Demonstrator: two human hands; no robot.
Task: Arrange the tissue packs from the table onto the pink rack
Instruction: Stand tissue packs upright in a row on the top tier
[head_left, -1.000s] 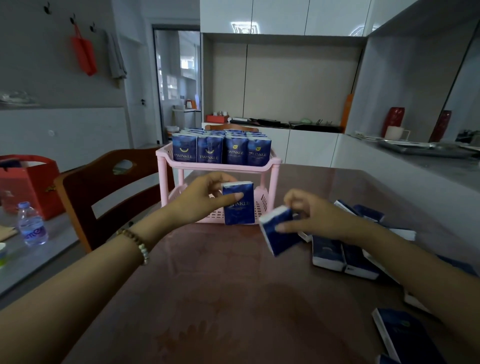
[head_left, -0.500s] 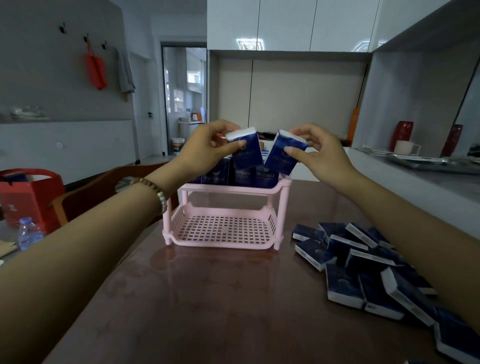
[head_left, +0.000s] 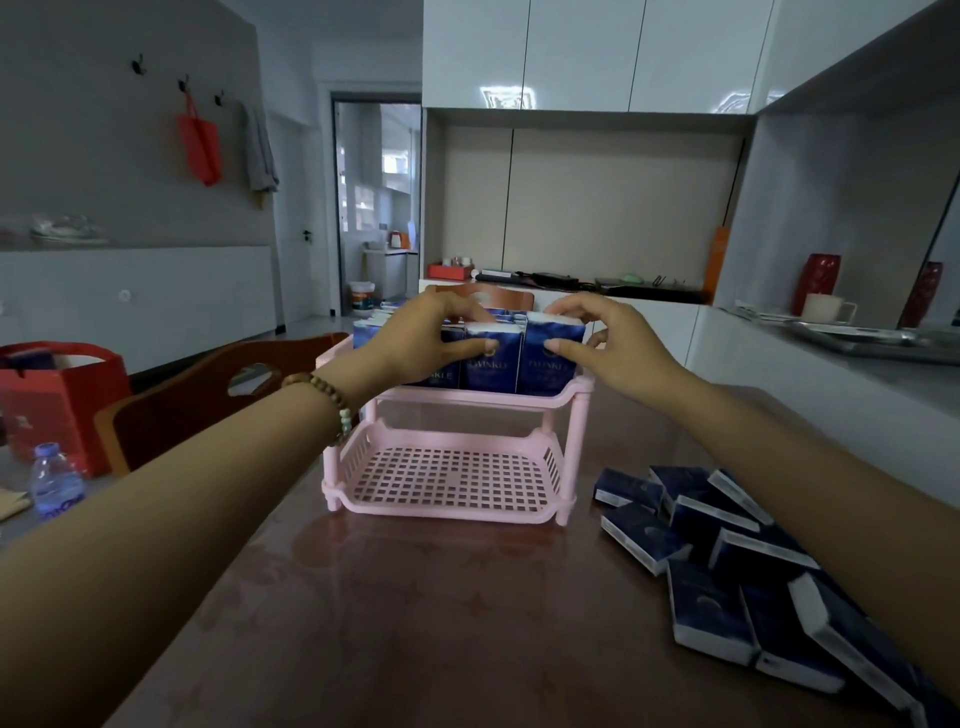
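Right now my left hand (head_left: 431, 338) pinches one tissue pack (head_left: 491, 364) and my right hand (head_left: 618, 348) its neighbour (head_left: 548, 366), thumbs in front, fingers over the tops. Both stand upright at the front right of the pink rack (head_left: 467, 397), on its upper shelf. My hands half hide the other packs (head_left: 366, 332) there. Loose packs (head_left: 717, 566) heap near the right edge of the bench (head_left: 415, 623); a chair (head_left: 208, 395) stands off its left edge.

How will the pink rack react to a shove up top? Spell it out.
Probably light: the pink rack is thin perforated plastic. Likely top-heavy, since tissue packs fill only its upper tier. On the glossy table it may slide or tip.
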